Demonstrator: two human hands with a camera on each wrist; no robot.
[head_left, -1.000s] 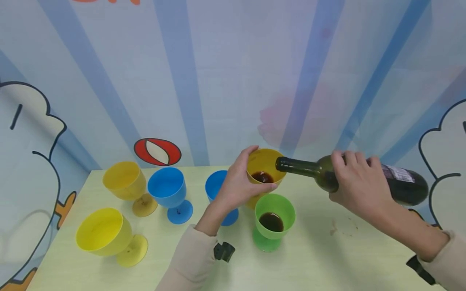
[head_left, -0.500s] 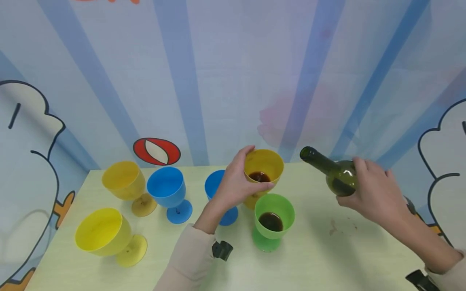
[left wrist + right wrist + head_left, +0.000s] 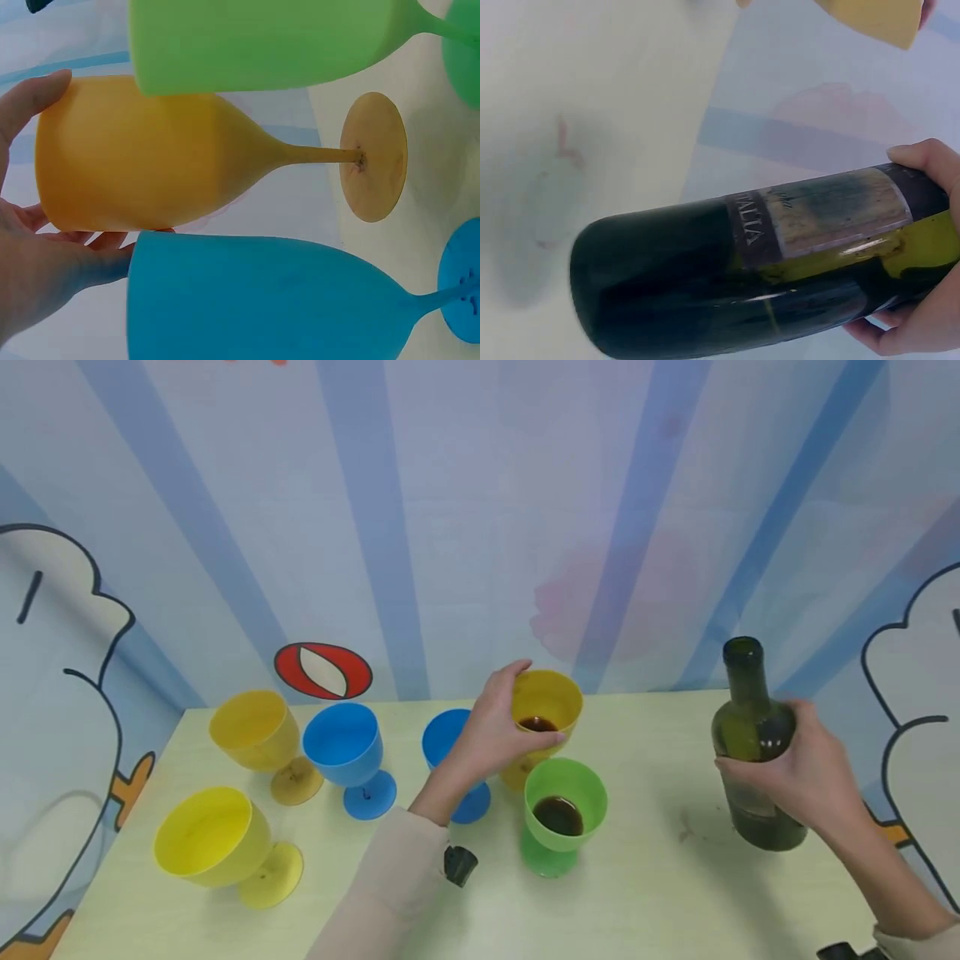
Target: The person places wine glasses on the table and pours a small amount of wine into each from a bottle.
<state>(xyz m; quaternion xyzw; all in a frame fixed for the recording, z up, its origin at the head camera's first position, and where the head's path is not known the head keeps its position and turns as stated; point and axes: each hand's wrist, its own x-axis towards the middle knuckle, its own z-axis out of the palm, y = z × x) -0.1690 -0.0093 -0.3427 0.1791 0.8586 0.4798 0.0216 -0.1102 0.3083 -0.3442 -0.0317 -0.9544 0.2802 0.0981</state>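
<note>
My left hand grips the bowl of an orange-yellow goblet that has dark liquid inside. In the left wrist view, thumb and fingers lie on either side of that goblet near its rim. My right hand holds a dark green wine bottle round its upper body, nearly upright, at the right of the table. The right wrist view shows the bottle's label and its base apart from the tabletop. Just in front of the held goblet stands a green goblet, also with dark liquid.
Left of my left hand stand two blue goblets, one near and one farther left. An orange-yellow goblet and a bright yellow goblet stand at the far left. Reddish stains mark the table. A printed backdrop rises behind.
The bottle has swung from lying nearly level with its mouth at the orange-yellow goblet to nearly upright, farther right, in my right hand. My left hand has stayed on the goblet.
</note>
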